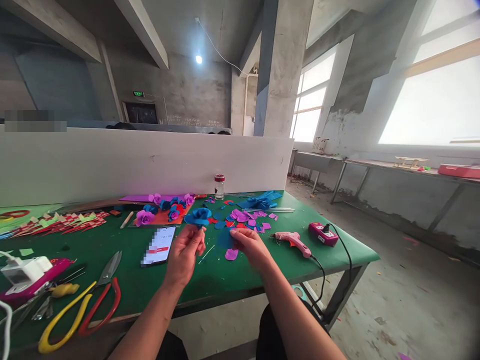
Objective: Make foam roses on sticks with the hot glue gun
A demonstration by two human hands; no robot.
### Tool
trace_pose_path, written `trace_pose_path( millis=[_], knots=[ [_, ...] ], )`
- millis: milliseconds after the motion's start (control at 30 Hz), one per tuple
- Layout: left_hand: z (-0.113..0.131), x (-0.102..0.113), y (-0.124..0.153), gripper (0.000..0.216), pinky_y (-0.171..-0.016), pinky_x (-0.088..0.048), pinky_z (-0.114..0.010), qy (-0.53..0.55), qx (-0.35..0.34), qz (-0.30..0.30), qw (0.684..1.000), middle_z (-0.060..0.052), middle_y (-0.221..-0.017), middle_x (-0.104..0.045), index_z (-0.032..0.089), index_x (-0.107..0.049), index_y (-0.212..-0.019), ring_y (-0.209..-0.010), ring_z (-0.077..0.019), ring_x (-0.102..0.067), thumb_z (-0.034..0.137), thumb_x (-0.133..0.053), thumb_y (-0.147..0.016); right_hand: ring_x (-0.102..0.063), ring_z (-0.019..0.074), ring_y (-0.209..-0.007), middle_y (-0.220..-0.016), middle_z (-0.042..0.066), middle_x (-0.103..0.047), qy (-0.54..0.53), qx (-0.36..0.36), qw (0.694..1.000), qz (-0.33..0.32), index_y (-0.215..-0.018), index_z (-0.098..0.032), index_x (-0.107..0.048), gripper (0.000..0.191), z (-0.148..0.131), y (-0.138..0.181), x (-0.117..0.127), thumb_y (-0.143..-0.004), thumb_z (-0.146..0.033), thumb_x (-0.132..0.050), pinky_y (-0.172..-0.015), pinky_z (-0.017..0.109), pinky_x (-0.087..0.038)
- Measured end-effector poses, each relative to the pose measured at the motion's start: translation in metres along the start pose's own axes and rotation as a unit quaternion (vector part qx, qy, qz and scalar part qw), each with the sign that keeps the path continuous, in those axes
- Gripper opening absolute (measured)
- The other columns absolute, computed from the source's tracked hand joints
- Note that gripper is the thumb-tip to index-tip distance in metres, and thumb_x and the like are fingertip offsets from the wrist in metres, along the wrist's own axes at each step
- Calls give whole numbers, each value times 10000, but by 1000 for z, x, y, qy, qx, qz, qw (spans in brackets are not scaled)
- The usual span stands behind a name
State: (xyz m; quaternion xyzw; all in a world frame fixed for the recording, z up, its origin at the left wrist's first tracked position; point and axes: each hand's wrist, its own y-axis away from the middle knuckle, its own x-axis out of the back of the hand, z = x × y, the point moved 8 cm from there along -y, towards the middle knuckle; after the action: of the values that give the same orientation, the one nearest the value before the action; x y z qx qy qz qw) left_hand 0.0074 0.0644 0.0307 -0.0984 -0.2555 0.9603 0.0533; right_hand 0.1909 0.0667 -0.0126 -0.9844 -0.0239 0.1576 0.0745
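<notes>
My left hand (190, 246) pinches a blue paper flower (198, 216) from below, its layered petals spread above the fingertips. Between the thumb and fingers of my right hand (250, 244) is a blue paper petal (225, 239), held a little to the right of the flower. Purple petals (245, 216) lie loose behind my right hand, mixed with red and blue ones. A single purple petal (231, 254) rests on the green table (210, 280) just below it. To the right lies a pink hot glue gun (294, 242) with a black cord.
Finished paper flowers (144, 217) sit on orange paper at the back. A phone (159, 246) and large scissors (92, 300) lie to the left, beside a power strip (41, 280). A lidded jar (219, 186) stands before the white partition (150, 160). A magenta box (323, 234) is near the right edge.
</notes>
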Motion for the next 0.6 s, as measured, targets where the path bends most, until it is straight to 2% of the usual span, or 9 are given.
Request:
trace_pose_path(
  millis=[67, 167, 233, 300, 400, 467, 533, 600],
  knots=[
    [-6, -2, 0, 289, -460, -283, -216, 30, 70, -3, 997, 50, -607, -485, 183, -659, -773, -477, -61, -353, 432, -793, -714, -491, 106, -597, -608, -23, -548, 65, 12, 995, -78, -619, -162, -635, 421, -10, 7, -3, -684, -548, -791, -620, 251, -394],
    [-20, -16, 8, 362, -448, -198, -217, -14, 192, -83, 978, 32, -614, -521, 149, -690, -733, -466, -39, -291, 463, -841, -639, -464, 109, -611, -603, -25, -528, 144, 28, 973, -178, -624, -162, -640, 412, -20, 22, -9, -743, -539, -758, -617, 252, -366],
    [-27, -27, 17, 402, -455, -172, -218, -43, 251, -142, 956, 38, -593, -502, 145, -728, -779, -470, -39, -265, 503, -836, -632, -442, 107, -613, -619, -26, -524, 167, 22, 960, -222, -659, -160, -657, 404, -20, 29, -10, -764, -540, -743, -604, 253, -344],
    [-29, -37, 24, 426, -465, -177, -219, -64, 275, -172, 944, 47, -580, -481, 151, -747, -804, -482, -46, -272, 509, -850, -599, -419, 102, -607, -627, -30, -517, 189, 16, 951, -242, -695, -155, -669, 404, -18, 33, -9, -781, -544, -728, -585, 252, -317],
    [-31, -48, 27, 398, -479, -219, -221, -98, 270, -186, 940, 32, -620, -534, 157, -742, -753, -508, -57, -310, 462, -880, -537, -390, 92, -577, -603, -43, -496, 237, 17, 942, -235, -718, -153, -674, 423, -14, 33, -4, -787, -569, -711, -547, 246, -278],
    [-37, -49, 25, 378, -474, -215, -220, -119, 263, -171, 942, 36, -601, -527, 157, -729, -722, -502, -56, -302, 452, -875, -534, -436, 100, -586, -621, -34, -539, 267, 24, 938, -221, -743, -159, -685, 432, -17, 32, 6, -793, -588, -688, -548, 239, -304],
    [-48, -45, 20, 377, -457, -182, -220, -133, 257, -141, 947, 47, -570, -501, 157, -717, -716, -476, -48, -267, 464, -857, -548, -523, 126, -641, -692, -9, -622, 309, 46, 935, -169, -797, -170, -704, 425, -30, 27, 33, -810, -592, -658, -585, 239, -369],
    [-63, -41, 14, 388, -444, -152, -221, -143, 256, -117, 949, 55, -550, -485, 155, -706, -714, -453, -40, -232, 472, -850, -543, -582, 151, -688, -752, 11, -680, 382, 72, 920, -47, -850, -182, -719, 404, -53, 22, 83, -830, -575, -628, -621, 247, -412]
  ],
)
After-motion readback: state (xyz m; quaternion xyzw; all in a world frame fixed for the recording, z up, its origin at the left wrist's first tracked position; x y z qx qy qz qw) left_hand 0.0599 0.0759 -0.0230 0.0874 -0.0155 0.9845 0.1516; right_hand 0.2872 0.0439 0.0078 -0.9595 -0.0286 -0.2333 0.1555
